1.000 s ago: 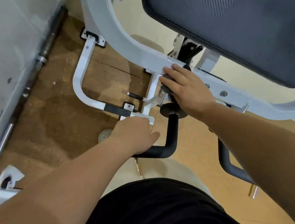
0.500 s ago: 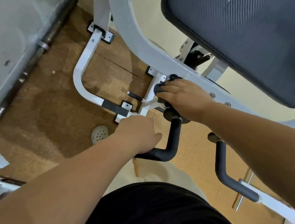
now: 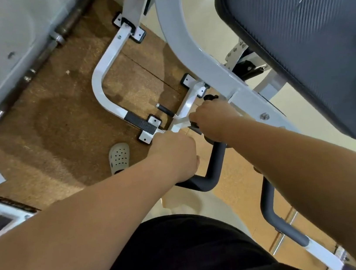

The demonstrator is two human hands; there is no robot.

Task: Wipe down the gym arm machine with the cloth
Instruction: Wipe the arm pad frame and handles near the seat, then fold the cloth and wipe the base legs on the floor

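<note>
A person leans over a gym arm machine. The left hand, at centre frame, is wrapped tight round the black bent handle. The right hand, just above, has its fingers curled over the handle's top joint and clenches what appears to be the dark cloth; only a crumpled scrap peeks out past the knuckles.

The danger sits at that joint. Should the left hand's hold slacken, the handle could swing and nip the right fingers against the grey frame, or the cloth could snag on the bolt just right of the hand. A grey clog, lower left of the hands, lies close below the handle.

In view:
- two hands
- two bent handles, the second handle at lower right
- one cloth
- one black padded rest at upper right
- one barbell along the wall at upper left
- one clog
- three foot plates
</note>
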